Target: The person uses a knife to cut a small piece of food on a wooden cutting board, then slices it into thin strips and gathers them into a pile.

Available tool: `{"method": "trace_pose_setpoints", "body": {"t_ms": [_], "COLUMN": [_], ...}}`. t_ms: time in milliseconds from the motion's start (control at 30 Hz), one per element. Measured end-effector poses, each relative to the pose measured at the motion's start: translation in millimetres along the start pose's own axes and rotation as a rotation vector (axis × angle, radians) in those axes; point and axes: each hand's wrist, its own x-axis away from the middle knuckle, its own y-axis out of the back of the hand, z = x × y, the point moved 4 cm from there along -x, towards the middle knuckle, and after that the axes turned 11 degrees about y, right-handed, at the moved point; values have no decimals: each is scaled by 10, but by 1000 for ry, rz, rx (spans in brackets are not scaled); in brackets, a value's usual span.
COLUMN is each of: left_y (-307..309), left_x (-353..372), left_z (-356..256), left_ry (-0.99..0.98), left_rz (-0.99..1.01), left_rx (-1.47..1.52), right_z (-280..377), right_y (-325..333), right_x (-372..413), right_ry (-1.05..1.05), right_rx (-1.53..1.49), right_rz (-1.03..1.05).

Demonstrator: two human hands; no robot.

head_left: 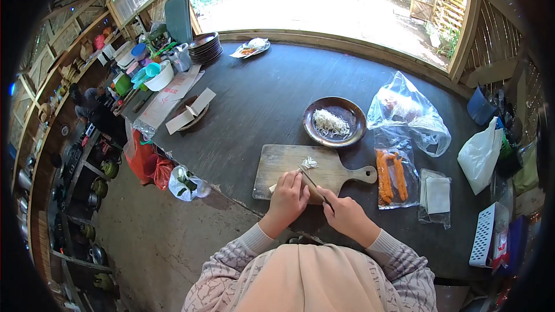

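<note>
A wooden cutting board [277,164] with a handle on its right lies on the dark table. My right hand [347,215] is closed on the handle of a knife [315,185], whose blade points up and left over the board. On the board's lower part, my left hand [287,199] is closed beside the blade, pressing a pale piece of food [273,188] that is mostly hidden under the fingers. A small heap of pale shreds [310,163] lies just beyond the knife tip. Behind the board, a brown plate [310,132] holds more white shreds [331,122].
Right of the board lie a bag of orange food [393,176], a clear plastic bag [407,110] and a packet of white squares [435,196]. Stacked plates [205,49] and tubs [160,78] stand at the back left. A person [99,112] is at the far left.
</note>
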Motion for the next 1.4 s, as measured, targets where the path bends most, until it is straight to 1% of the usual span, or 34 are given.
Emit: {"method": "trace_pose_setpoints", "body": {"t_ms": [300,500,600,733,1000,1167,1267,1400], "left_y": [-59,-71,-23,-83,-66,-53,-71,-58], "left_x": [53,60,49,48,42,55,72,66], "left_z": [0,-2,37,12,14,5,26,27], "left_ry": [12,15,16,7,14,41,59,56], "left_rz": [1,8,3,-26,-52,-34,-24,-17], "left_rx": [-32,-24,-37,-46,-7,0,6,1], "right_z": [-41,33,23,78,99,25,-39,-27], "right_y": [22,117,92,138,268,178,61,62], "right_x": [-7,-57,-104,-120,30,10,10,-12], "right_ry": [-16,-68,-84,-51,-45,-68,-42,-56], "right_rx": [-29,44,-46,54,-25,-75,-85,-24], "right_rz": [13,75,65,36,95,75,42,19]}}
